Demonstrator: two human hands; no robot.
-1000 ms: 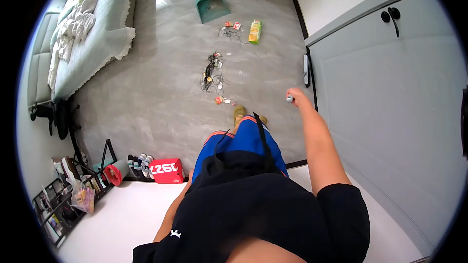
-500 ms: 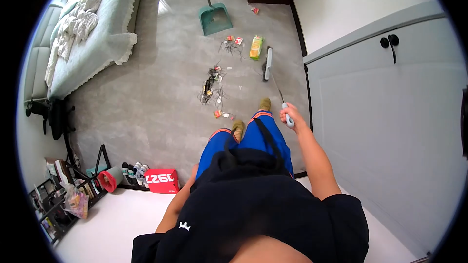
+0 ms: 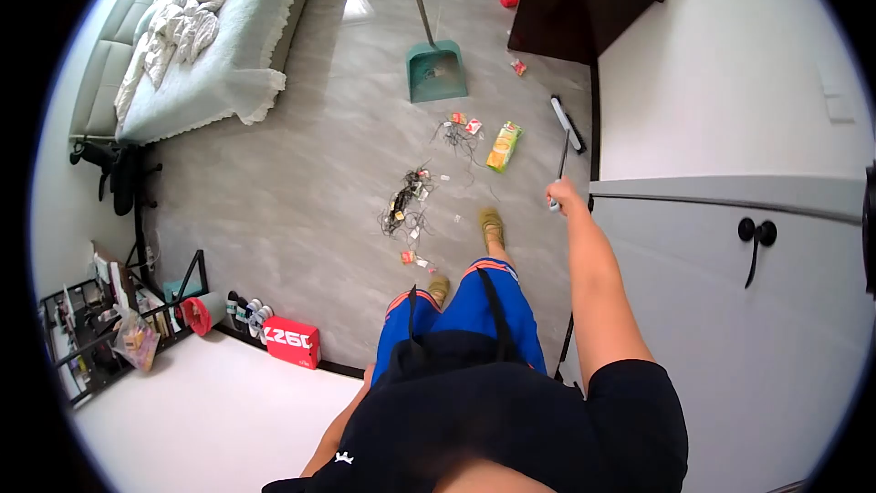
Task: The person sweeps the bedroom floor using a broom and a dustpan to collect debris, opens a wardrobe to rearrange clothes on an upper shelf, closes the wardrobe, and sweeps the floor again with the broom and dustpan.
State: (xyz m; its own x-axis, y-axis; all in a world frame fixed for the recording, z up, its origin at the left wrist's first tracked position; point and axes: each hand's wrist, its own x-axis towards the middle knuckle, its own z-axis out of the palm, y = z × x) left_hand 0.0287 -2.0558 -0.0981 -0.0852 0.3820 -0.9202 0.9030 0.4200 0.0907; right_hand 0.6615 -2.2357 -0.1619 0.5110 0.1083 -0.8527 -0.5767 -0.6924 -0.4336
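My right hand point(image 3: 563, 195) is wrapped round the grey grip of a long-handled brush point(image 3: 568, 125). The brush head rests on the floor near the wall on the right, its dark bristles facing right. Left of it lies a green and yellow carton point(image 3: 505, 146). Tangled black strands point(image 3: 399, 204) with small labels and scraps lie in front of my feet, and a smaller tangle point(image 3: 456, 135) with red wrappers is farther off. A green dustpan point(image 3: 438, 87) stands beyond these. My left hand point(image 3: 369, 376) is beside my hip, mostly hidden by my body, its fingers not visible.
At the far left is a bed point(image 3: 214, 64). A dark wooden desk point(image 3: 557, 14) stands at the far right, with a red wrapper point(image 3: 518, 67) near it. Grey cabinet doors point(image 3: 693, 329) line the right. A red shoebox point(image 3: 294, 343), shoes, a bin point(image 3: 203, 312) and a rack are lower left.
My right arm has reached farther forward, and the brush head has swung to the right, away from the carton towards the wall. The view has shifted, showing more of the desk.
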